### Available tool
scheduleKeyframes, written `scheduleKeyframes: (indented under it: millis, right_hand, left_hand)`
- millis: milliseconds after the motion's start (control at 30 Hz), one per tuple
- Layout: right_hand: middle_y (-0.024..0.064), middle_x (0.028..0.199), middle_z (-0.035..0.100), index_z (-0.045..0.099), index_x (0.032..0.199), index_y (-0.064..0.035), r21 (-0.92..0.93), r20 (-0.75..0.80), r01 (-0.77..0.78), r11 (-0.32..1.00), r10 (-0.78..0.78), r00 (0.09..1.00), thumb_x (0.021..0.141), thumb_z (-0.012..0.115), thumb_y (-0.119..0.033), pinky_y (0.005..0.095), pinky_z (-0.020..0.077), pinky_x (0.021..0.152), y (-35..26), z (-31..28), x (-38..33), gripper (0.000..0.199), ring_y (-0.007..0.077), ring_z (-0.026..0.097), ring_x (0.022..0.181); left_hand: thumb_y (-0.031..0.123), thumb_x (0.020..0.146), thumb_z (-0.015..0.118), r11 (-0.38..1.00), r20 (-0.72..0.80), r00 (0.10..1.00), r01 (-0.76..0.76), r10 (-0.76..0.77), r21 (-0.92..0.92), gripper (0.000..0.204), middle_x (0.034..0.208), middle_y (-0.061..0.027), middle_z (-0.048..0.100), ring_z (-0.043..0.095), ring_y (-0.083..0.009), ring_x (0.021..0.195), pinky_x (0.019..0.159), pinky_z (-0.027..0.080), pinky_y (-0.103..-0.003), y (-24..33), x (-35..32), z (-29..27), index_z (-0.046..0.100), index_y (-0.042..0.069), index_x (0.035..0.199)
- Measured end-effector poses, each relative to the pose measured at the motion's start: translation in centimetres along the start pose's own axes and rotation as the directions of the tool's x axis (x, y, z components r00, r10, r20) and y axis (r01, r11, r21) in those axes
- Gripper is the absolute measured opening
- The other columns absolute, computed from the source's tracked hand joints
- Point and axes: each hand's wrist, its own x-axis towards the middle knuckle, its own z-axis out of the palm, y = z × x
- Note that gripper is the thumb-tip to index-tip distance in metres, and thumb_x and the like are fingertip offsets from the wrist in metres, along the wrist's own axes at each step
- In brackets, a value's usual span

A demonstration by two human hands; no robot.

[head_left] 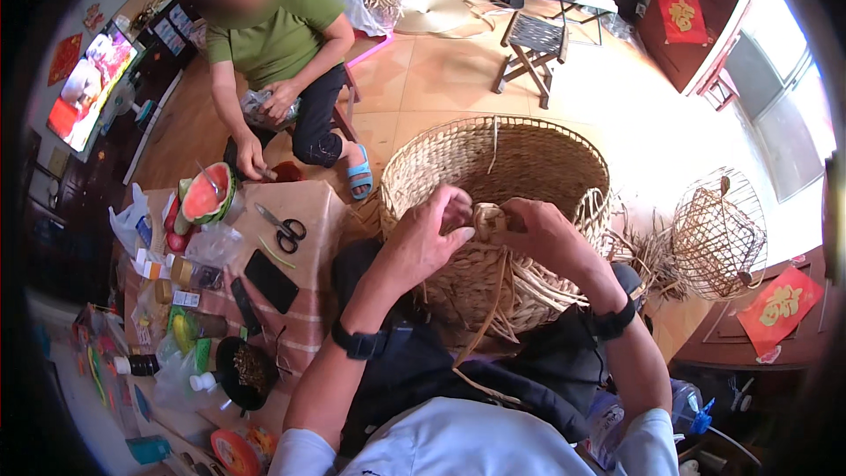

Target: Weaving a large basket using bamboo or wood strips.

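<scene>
A large round basket [493,167] of woven straw stands between my knees, its wide mouth facing up. At its near rim is a looped bundle of straw strands [484,219], and my hands are on either side of it. My right hand [548,236] pinches this bundle from the right with curled fingers. My left hand [432,234] is closed beside the bundle, fingers bent and thumb pointing at it; what its slightly blurred fingertips hold cannot be made out. Loose straw ends [542,286] hang down the near outer wall, and one long strand [476,344] trails over my lap.
To the left, a cloth-covered table [308,203] bears scissors [284,227], a black phone [270,281], a cut watermelon [207,194] and a dark pan [247,373]. Beyond it sits another person [286,44]. A wire-frame basket [718,234] and loose straw [652,256] lie right; a folding stool [533,44] stands ahead.
</scene>
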Motion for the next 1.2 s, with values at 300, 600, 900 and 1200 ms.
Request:
scheduleKeyframes:
  millis: [300, 600, 900, 1200]
  right_hand:
    - [0.0265, 0.082, 0.067, 0.061, 0.095, 0.0011, -0.527, -0.326, 0.026, 0.85, -0.23, 0.917, 0.089, 0.062, -0.003, 0.051, 0.0533, 0.065, 3.8, -2.4, 2.4, 0.007, 0.0464, 0.069, 0.078]
    - [0.0136, 0.089, 0.07, 0.062, 0.094, 0.0036, 0.63, 0.179, -0.219, 0.745, 0.134, 0.975, 0.102, 0.057, -0.008, 0.0362, 0.0624, 0.063, -1.1, -3.2, 4.0, 0.015, 0.0261, 0.074, 0.076]
    - [0.0265, 0.146, 0.052, 0.066, 0.114, 0.0027, -0.581, -0.526, -0.129, 0.803, -0.25, 0.813, 0.082, 0.059, 0.016, 0.0467, 0.0538, 0.106, 9.6, -11.9, 5.5, 0.036, 0.0429, 0.056, 0.129]
    - [0.015, 0.107, 0.065, 0.065, 0.101, -0.0032, -0.557, -0.229, 0.143, 0.818, -0.317, 0.92, 0.093, 0.065, -0.004, 0.0436, 0.0581, 0.068, -1.2, -5.6, -3.2, 0.008, 0.0325, 0.071, 0.081]
  left_hand:
    - [0.016, 0.092, 0.082, 0.958, -0.012, 0.99, 0.138, -0.139, 0.253, 0.031, 0.099, -0.0082, 0.07, 0.07, -0.0201, 0.095, 0.086, 0.056, -0.036, -0.8, -1.0, 3.1, 0.058, 0.001, 0.105]
    - [0.019, 0.089, 0.081, 0.992, -0.07, 0.996, -0.051, 0.06, 0.116, 0.024, 0.095, -0.0142, 0.077, 0.075, -0.0324, 0.089, 0.08, 0.058, -0.042, -3.2, -0.8, 3.5, 0.069, 0.002, 0.102]
    - [0.017, 0.087, 0.081, 0.943, -0.024, 1.0, 0.023, -0.016, 0.331, 0.024, 0.09, -0.0132, 0.076, 0.075, -0.0243, 0.088, 0.08, 0.057, -0.036, -0.9, -0.5, 4.3, 0.071, 0.003, 0.103]
    - [0.008, 0.087, 0.078, 0.945, 0.13, 0.991, -0.048, 0.006, 0.324, 0.022, 0.093, -0.0155, 0.076, 0.076, -0.025, 0.094, 0.082, 0.057, -0.037, -1.0, 0.6, 3.5, 0.07, 0.001, 0.106]
